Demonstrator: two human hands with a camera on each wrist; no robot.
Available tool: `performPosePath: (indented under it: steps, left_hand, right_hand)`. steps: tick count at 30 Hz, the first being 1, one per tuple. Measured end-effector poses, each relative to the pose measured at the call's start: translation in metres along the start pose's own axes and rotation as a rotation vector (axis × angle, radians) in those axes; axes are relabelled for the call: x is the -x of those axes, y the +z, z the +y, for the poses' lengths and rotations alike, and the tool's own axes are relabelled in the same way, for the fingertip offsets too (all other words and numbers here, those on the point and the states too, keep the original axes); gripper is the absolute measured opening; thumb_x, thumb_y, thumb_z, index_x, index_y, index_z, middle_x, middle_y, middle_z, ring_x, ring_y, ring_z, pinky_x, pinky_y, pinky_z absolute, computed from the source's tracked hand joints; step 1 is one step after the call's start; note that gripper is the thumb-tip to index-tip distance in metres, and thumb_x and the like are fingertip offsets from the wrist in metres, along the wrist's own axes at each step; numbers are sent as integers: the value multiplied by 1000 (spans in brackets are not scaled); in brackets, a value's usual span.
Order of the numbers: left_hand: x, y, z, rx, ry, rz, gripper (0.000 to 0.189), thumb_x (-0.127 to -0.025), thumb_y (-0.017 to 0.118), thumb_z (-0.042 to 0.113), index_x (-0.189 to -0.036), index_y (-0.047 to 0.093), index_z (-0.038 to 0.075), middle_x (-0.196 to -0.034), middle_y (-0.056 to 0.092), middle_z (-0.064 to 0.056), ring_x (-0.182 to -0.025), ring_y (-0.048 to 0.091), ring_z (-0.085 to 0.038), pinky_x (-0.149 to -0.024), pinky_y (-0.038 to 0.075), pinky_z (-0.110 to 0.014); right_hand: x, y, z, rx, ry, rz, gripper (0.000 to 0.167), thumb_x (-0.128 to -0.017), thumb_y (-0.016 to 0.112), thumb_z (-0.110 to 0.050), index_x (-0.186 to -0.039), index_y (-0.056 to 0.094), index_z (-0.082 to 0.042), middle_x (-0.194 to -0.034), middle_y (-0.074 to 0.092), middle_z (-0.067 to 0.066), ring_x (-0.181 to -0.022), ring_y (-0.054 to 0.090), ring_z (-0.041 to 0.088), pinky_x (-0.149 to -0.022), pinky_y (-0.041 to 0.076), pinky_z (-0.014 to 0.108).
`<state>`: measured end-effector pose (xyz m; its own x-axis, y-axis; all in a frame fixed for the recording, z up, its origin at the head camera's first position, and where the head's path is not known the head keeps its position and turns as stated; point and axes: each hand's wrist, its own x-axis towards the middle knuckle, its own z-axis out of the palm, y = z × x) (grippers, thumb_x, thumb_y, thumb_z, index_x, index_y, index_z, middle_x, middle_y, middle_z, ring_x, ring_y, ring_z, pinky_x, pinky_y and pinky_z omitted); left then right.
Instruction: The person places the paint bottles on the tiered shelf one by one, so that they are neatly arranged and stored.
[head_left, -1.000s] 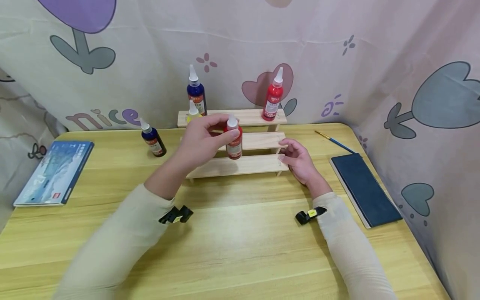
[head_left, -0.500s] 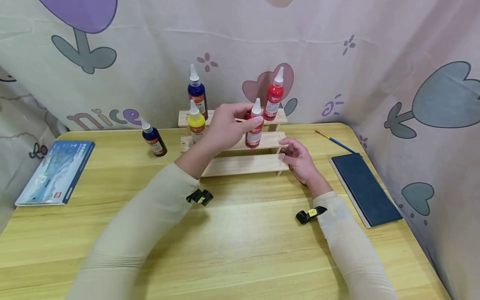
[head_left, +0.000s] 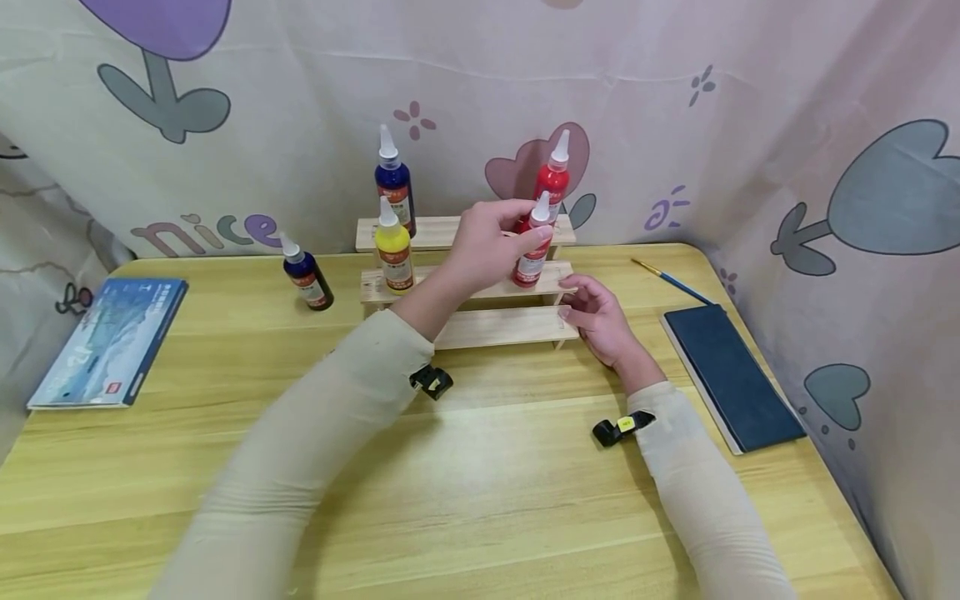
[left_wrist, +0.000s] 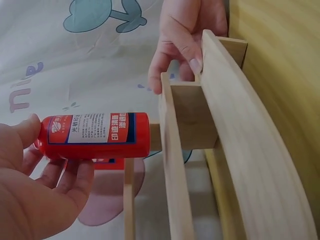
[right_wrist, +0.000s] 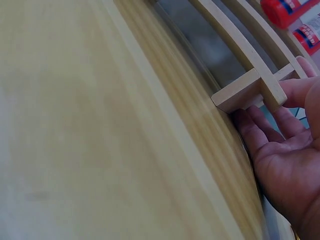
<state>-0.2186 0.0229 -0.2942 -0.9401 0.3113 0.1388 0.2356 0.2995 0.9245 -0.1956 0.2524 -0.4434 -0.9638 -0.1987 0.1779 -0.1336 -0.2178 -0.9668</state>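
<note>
My left hand (head_left: 486, 252) pinches a red squeeze bottle (head_left: 530, 267) near its neck, between thumb and fingers. The bottle is upright over the right part of the middle tier of a three-tier wooden stand (head_left: 498, 327). In the left wrist view its base is close to that tier's board. My right hand (head_left: 602, 325) grips the stand's right end, with the thumb (left_wrist: 192, 60) on the lowest tier's end. A second red bottle (head_left: 552, 178) stands behind on the top tier. At the left, a blue bottle (head_left: 393, 179) occupies the top tier and a yellow bottle (head_left: 394, 257) the middle one.
Left of the stand, a dark blue bottle (head_left: 307, 282) stands on the wooden table (head_left: 480, 483). A blue-covered book (head_left: 108, 342) lies at the far left. On the right are a dark notebook (head_left: 731, 379) and a paintbrush (head_left: 672, 281). A patterned curtain (head_left: 315, 108) hangs behind.
My left hand has carried the red bottle right and back, from over the lower tiers to the middle tier's right part, uncovering the yellow bottle. The right hand has stayed on the stand.
</note>
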Motion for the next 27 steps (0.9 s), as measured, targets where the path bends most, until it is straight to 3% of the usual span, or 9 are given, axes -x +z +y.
performPosePath:
  steps: [9,16,27]
  left_hand:
    - [-6,17,-6,9,29,10,40,-92,74,23,-130,68,12,-112,69,-1,-98,61,-14,-88,50,-31]
    - [-8,23,-10,17,53,11,41,-92,75,23,-131,68,12,-114,69,-1,-99,61,-14,-89,51,-30]
    - [-12,29,-9,5,46,28,43,-92,75,22,-133,66,13,-117,67,-1,-100,61,-15,-89,51,-31]
  right_hand:
    - [-1,-1,0,12,-3,1,52,-86,54,26,-116,67,-14,-115,55,26,-102,55,26,-77,52,27]
    - [-1,-2,1,15,-3,-11,51,-87,54,25,-116,67,-14,-112,60,10,-103,54,25,-76,51,26]
    - [0,-2,0,18,0,0,49,-86,57,23,-116,66,-14,-115,60,8,-106,54,27,-82,51,30]
